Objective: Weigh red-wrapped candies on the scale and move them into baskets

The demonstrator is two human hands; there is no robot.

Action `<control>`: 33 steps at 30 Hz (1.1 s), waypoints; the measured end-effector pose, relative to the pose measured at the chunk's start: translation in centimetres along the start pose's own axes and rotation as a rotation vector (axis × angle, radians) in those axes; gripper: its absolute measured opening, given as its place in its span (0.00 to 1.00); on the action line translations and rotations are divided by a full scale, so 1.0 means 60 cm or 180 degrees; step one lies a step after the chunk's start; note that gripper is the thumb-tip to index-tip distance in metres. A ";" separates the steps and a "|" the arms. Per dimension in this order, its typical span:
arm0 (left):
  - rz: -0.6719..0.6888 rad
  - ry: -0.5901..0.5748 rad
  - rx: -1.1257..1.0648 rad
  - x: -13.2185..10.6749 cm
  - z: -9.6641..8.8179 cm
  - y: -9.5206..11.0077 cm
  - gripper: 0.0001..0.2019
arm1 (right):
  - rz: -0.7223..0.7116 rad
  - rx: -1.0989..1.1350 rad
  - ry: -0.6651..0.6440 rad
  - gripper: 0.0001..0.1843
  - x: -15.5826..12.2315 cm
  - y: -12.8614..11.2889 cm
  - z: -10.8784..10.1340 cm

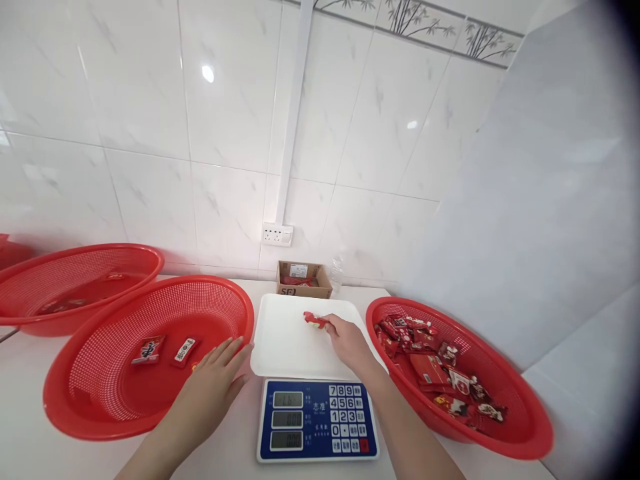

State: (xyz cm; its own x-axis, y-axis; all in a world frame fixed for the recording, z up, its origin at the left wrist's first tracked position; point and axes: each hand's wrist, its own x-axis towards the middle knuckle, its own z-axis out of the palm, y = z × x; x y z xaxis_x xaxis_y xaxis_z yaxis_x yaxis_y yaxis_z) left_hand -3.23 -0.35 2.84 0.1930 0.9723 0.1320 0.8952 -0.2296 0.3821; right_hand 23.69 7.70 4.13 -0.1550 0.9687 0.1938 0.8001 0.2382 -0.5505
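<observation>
My right hand [349,342] reaches over the white tray [285,347] of the electronic scale [317,419] and pinches a small red packet [315,321] lying on the tray. My left hand [213,387] rests flat, fingers spread, on the rim of the red basket [100,400] to the left of the scale. That basket holds a couple of red packets [149,349]. Right of the scale, another red basket [520,427] is filled with several red snack packets [430,363].
A third red basket [75,267] sits at the far left with a few items inside. A small cardboard box [303,279] and a clear bottle [337,272] stand against the tiled wall behind the scale, under a wall socket [277,234].
</observation>
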 end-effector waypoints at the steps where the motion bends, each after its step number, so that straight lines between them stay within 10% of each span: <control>1: 0.0047 0.0087 -0.0247 0.001 0.000 0.008 0.23 | 0.0001 0.0424 -0.0034 0.18 -0.009 -0.009 -0.004; 5: 0.0114 0.0139 -0.1856 0.003 -0.001 0.053 0.28 | 0.0146 0.2653 -0.0482 0.19 -0.057 -0.052 -0.020; 9: 0.0093 -0.0124 -0.3509 0.005 0.001 0.097 0.29 | 0.0140 0.3331 -0.0820 0.23 -0.101 -0.083 -0.026; 18: -0.0029 -0.0223 -0.4289 0.009 0.009 0.131 0.20 | -0.0073 0.3075 -0.0707 0.20 -0.129 -0.077 -0.019; 25: 0.0037 -0.0302 -0.4354 0.005 0.015 0.130 0.25 | -0.0875 0.2085 0.0528 0.14 -0.148 -0.062 -0.022; 33: -0.0070 -0.0675 -0.4708 0.006 0.014 0.143 0.19 | -0.1292 0.1935 0.0686 0.24 -0.165 -0.049 -0.003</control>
State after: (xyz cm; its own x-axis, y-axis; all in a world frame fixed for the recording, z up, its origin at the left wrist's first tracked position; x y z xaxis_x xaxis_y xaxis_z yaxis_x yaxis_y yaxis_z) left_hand 4.87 -1.96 5.42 0.3545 0.9345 0.0318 -0.2830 0.0748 0.9562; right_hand 22.94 -2.60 3.98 -0.2025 0.7767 0.5964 0.2350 0.6298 -0.7404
